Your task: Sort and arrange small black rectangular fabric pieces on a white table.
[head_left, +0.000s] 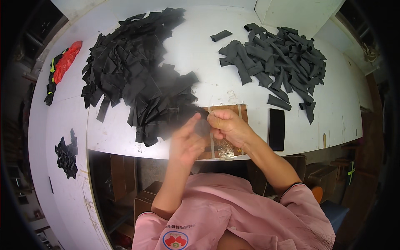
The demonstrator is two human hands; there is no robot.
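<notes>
One black cloth is between my left hand and right hand, over a brown board, near a black pile. The right one pinches it; I can't tell if the left does too.

White tabletop ran free between black fabric heap and grey tube pile, stray tube narrowing the far end.

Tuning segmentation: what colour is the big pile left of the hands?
Black; the pile shows best in the head view.
</notes>
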